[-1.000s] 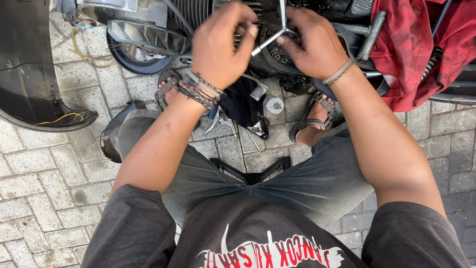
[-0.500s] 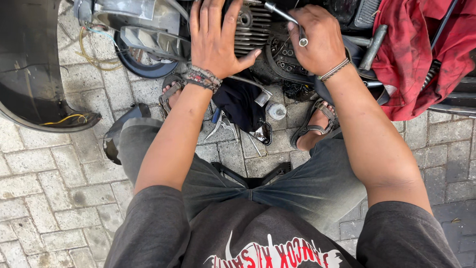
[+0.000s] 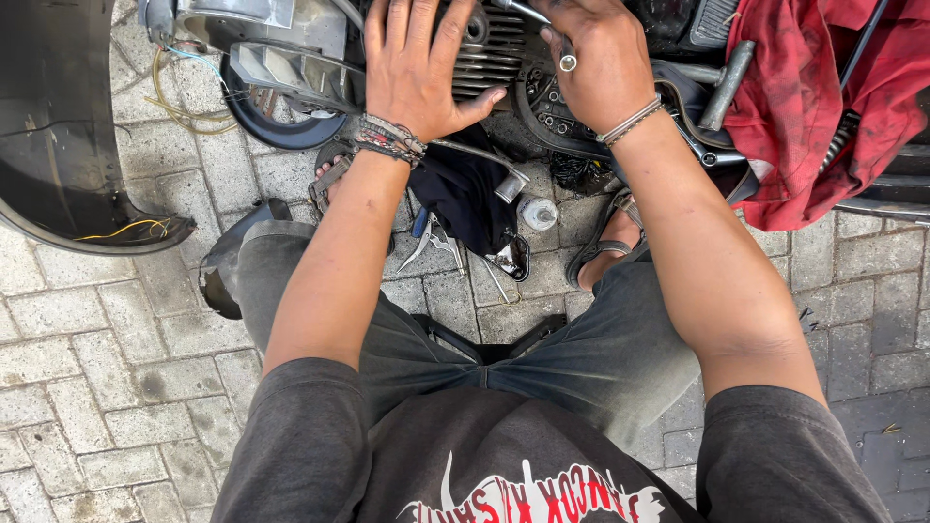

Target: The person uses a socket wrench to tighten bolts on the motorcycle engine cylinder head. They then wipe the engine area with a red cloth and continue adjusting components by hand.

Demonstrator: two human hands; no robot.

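Pressing flat against the finned engine cylinder (image 3: 489, 53) at the top middle of the view, the left hand (image 3: 417, 73) lies palm-down with its fingers spread and the thumb angled out to the right along the fins. Just to the right, the right hand (image 3: 596, 58) is curled into a loose fist, its fingers closed around a thin metal tool (image 3: 523, 10) whose shaft runs up and left toward the top edge; a ring shows on one finger. Beaded bracelets wrap the left wrist, a metal bangle the right. Below the cylinder, on the grey paving bricks (image 3: 87, 387), lie a dark cloth (image 3: 465, 194), pliers (image 3: 426, 242) and a small white cap (image 3: 538, 211), between the person's sandalled feet. A red rag (image 3: 823, 107) hangs at the right, and a black mudguard (image 3: 58, 126) curves at the left
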